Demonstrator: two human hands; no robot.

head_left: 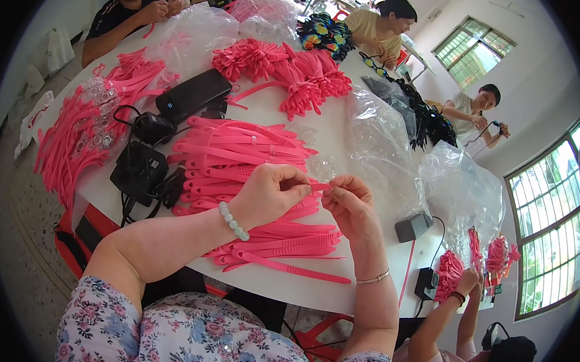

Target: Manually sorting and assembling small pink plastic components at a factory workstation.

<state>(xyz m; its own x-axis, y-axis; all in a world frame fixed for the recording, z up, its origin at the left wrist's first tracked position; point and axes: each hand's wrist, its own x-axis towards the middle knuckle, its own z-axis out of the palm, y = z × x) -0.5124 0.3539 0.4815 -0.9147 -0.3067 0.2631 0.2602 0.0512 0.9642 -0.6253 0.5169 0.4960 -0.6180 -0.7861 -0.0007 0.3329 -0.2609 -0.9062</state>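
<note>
White worktop (333, 127) with a curved edge, in a bright room with barred windows (550, 208), spread with a pile of pink straps (236, 144) in the middle, clear plastic bags (386, 151) toward the right and black adapters (139, 171) with tangled cables toward the left. Holds a short showing length of pink strap (319, 187) between both hands, just over the right side of the pile. Pinches with the left hand (277, 191), nearly closed, thumb and bent index finger on the pink piece; meets the other end of it with the right hand (349, 201), thumb and fingertips drawn together with hardly any gap. Cannot tell whether one strap or two, with so little showing between the fingers. Seems, from the pose, to be at a fine two-handed step on a single piece, working or checking at its end. Calls, most likely, for a steady left pinch and a small pull, push or twist with the right fingertips, without catching the loose rows of straps beneath
</note>
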